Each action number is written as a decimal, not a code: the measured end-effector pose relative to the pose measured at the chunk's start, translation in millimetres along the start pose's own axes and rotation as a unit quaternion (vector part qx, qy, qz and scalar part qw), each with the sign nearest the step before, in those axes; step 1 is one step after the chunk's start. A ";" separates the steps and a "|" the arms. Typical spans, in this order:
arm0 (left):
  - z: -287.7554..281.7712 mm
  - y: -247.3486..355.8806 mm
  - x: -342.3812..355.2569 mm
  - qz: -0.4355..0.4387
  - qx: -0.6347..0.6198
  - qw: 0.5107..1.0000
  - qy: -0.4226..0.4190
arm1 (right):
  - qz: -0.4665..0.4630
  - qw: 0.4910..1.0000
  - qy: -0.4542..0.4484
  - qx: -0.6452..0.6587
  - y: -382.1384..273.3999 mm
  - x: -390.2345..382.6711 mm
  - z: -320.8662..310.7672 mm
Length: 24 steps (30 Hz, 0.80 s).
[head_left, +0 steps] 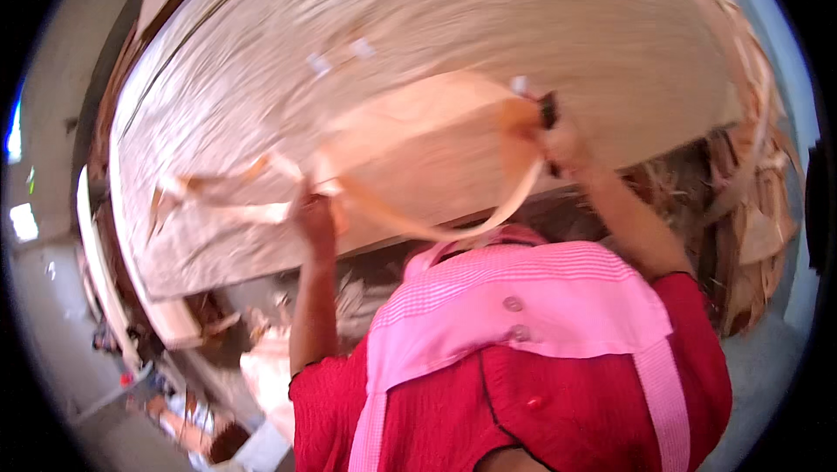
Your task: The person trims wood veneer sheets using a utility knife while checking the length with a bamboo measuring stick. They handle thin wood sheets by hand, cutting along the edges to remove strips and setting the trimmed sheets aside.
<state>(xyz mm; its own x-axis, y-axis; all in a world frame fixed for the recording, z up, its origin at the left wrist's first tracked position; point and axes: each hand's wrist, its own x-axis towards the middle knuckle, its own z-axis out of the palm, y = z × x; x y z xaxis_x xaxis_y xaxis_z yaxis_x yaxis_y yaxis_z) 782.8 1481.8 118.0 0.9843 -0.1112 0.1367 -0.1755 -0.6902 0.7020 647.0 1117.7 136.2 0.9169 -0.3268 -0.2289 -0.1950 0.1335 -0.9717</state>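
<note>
My left hand [316, 217], at the near left of a large wood-veneer sheet [610, 45], is closed on a thin pale strip of veneer [445, 233]. From there the strip sags in a curve toward my right hand, and another length of it [218, 197] trails off to the left. My right hand [567, 142] is closed round a dark, slim tool [548, 111], whose kind is blurred. The strip's right end rises beside that hand; whether the fingers hold it is unclear. A smoother orange-tan veneer piece [401, 128] lies between my hands on the sheet.
Two small white patches [340, 57] show on the large sheet. Torn veneer scraps [758, 228] hang and pile at the right edge. More scraps [353, 298] lie below the sheet's near edge, by my pink apron [523, 289]. A pale board [105, 271] runs along the left.
</note>
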 end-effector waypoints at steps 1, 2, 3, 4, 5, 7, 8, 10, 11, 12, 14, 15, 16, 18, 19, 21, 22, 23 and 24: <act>16.7 37.0 -6.9 0.055 -0.121 0.991 0.016 | -0.054 0.998 0.010 -0.017 -4.3 -15.2 -20.1; 38.6 85.4 -12.8 0.113 -0.253 0.961 0.015 | -0.115 0.992 0.029 -0.038 3.7 -26.7 -45.5; 53.5 128.6 -28.2 0.051 -0.371 0.927 -0.011 | -0.177 0.982 0.038 -0.056 10.6 -35.5 -67.8; 70.9 166.8 -44.0 0.034 -0.422 0.904 -0.058 | -0.107 0.991 0.033 -0.071 -6.7 -48.6 -77.3; 90.8 206.7 -58.5 0.012 -0.468 0.877 -0.105 | -0.157 0.981 0.045 -0.107 -7.1 -53.9 -90.3; 137.8 278.6 -85.8 0.020 -0.483 0.843 -0.237 | -0.140 0.990 0.006 -0.021 -40.5 -83.6 -120.3; 162.8 316.5 -98.1 0.003 -0.497 0.807 -0.318 | -0.112 0.994 0.005 -0.007 -58.5 -100.6 -144.2; 212.1 383.4 -127.2 -0.040 -0.495 0.732 -0.467 | -0.155 0.983 0.094 0.013 -43.4 -115.3 -198.1; 233.1 407.7 -137.5 -0.049 -0.484 0.705 -0.517 | -0.162 0.977 0.134 0.014 -40.9 -126.5 -221.9; 256.2 431.3 -151.9 -0.045 -0.476 0.688 -0.547 | -0.168 0.971 0.171 0.015 -40.1 -133.8 -248.9; 289.9 468.1 -173.3 -0.028 -0.460 0.673 -0.579 | -0.193 0.957 0.207 0.060 -54.9 -155.7 -296.7; 314.8 482.5 -180.6 -0.021 -0.456 0.665 -0.591 | -0.166 0.954 0.237 0.078 -60.4 -165.9 -323.0; 339.6 498.0 -186.9 -0.012 -0.450 0.660 -0.601 | -0.139 0.949 0.265 0.097 -61.5 -171.6 -349.1; 390.7 531.9 -198.8 0.013 -0.444 0.646 -0.621 | -0.203 0.915 0.319 0.139 -49.8 -166.3 -409.6; 417.6 550.7 -206.0 0.032 -0.443 0.637 -0.630 | -0.209 0.904 0.325 0.184 -50.5 -170.5 -448.6; 462.3 584.7 -211.3 0.084 -0.440 0.633 -0.632 | -0.201 0.888 0.325 0.257 -64.9 -172.8 -523.8; 484.6 599.7 -213.5 0.118 -0.429 0.629 -0.638 | -0.211 0.872 0.360 0.256 -76.6 -178.3 -559.5; 509.6 614.8 -219.7 0.163 -0.412 0.615 -0.653 | -0.193 0.869 0.350 0.292 -83.9 -187.3 -600.8; 537.3 632.9 -227.5 0.209 -0.386 0.591 -0.677 | -0.202 0.851 0.387 0.293 -90.5 -203.6 -641.5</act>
<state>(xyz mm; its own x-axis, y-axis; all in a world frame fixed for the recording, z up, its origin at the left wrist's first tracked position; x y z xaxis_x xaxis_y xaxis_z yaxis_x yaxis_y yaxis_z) 456.6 686.1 155.7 -0.1283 -0.9874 0.0931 0.1505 0.0734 0.9859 254.6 572.1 233.1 0.3204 -0.9444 -0.0743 0.4969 0.2343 -0.8356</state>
